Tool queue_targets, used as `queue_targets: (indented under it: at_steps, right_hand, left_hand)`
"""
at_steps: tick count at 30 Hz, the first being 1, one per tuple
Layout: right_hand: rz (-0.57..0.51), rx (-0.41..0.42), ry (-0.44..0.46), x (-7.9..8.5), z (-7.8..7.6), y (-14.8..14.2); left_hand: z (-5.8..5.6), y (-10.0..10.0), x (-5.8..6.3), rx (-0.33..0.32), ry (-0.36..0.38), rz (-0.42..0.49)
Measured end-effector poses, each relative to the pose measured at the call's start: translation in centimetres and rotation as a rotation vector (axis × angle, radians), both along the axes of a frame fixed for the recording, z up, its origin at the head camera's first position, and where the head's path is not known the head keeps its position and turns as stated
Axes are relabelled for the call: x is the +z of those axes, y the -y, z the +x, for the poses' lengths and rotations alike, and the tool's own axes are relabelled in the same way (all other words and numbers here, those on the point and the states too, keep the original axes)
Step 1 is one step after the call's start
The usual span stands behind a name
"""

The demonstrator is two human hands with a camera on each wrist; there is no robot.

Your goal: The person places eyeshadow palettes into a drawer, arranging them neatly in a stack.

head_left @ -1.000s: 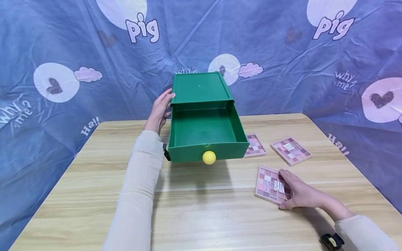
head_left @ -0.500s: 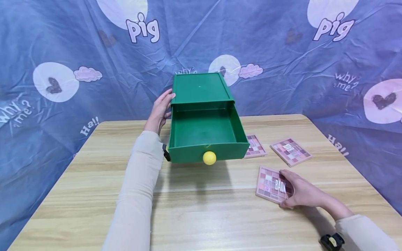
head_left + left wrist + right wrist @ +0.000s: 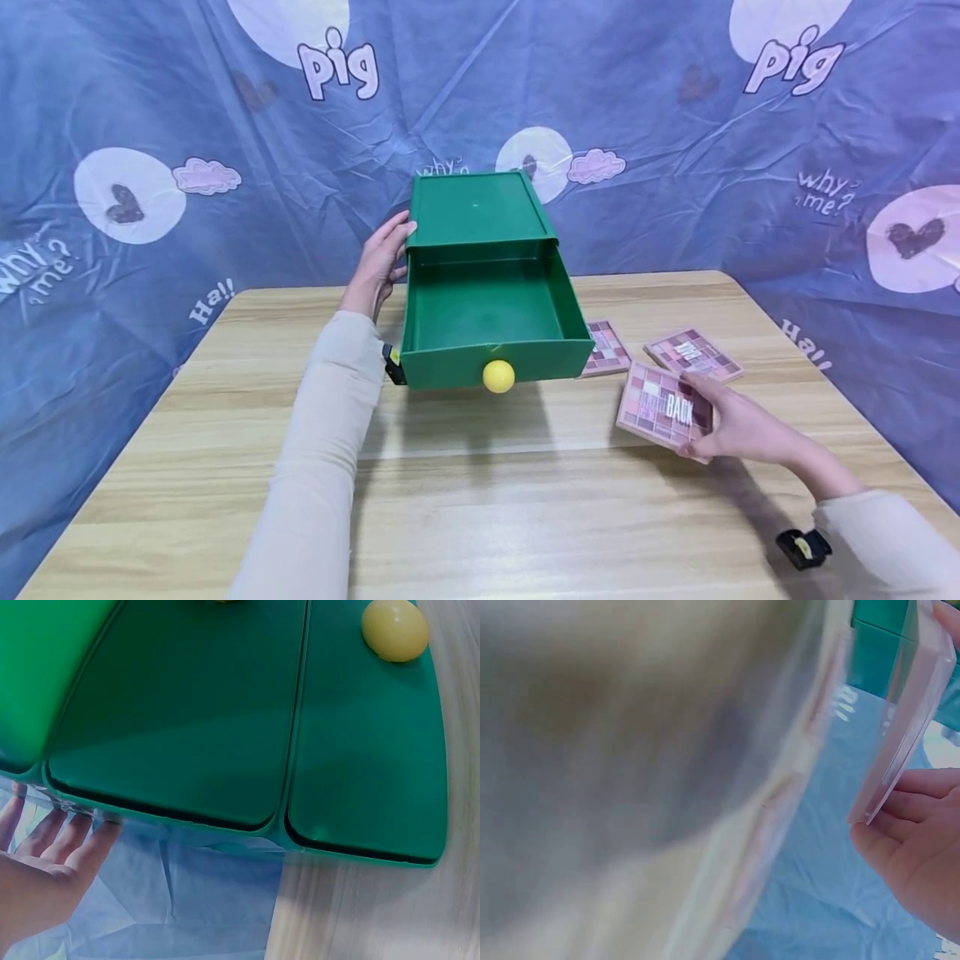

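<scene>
A green drawer cabinet [image 3: 480,208] stands in the middle of the table, its top drawer [image 3: 495,367] pulled out with a yellow ball knob [image 3: 498,377] on the front. Against the cabinet's left side rests my left hand [image 3: 381,260]; in the left wrist view the extended fingers [image 3: 64,840] touch its side edge. My right hand [image 3: 738,421] grips an eyeshadow palette [image 3: 663,404] with a pink checkered cover, tilted and raised off the table. In the right wrist view the palette [image 3: 904,712] is seen edge-on between thumb and fingers.
Two similar palettes lie on the wooden table [image 3: 225,467]: one [image 3: 693,354] at the right, the other [image 3: 607,348] partly hidden behind the drawer. A blue printed cloth [image 3: 300,167] hangs behind the table. Lower drawers [image 3: 180,712] of the cabinet appear shut in the left wrist view.
My right hand has lifted the palette off the table, moving it slightly up and away, and its near side now tilts. The left hand and the cabinet stay in place.
</scene>
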State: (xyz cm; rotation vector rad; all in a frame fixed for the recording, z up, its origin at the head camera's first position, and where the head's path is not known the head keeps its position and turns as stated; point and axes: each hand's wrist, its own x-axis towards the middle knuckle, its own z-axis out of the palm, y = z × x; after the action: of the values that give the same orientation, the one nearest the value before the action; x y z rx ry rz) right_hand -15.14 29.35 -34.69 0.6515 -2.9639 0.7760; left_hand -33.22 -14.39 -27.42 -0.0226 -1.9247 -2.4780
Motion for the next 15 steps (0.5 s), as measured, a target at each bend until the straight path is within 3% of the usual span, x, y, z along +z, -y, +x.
queue_targets:
  at_steps: [11, 15]
  right_hand:
    - [0.016, -0.006, -0.036, 5.3, -1.9, -0.1]
    - [-0.002, -0.009, -0.005, 7.3, -2.6, 0.4]
  left_hand:
    - [-0.1, 0.0, 0.1, -0.014, 0.006, 0.004]
    - [-0.1, 0.1, 0.1, -0.008, 0.011, 0.012]
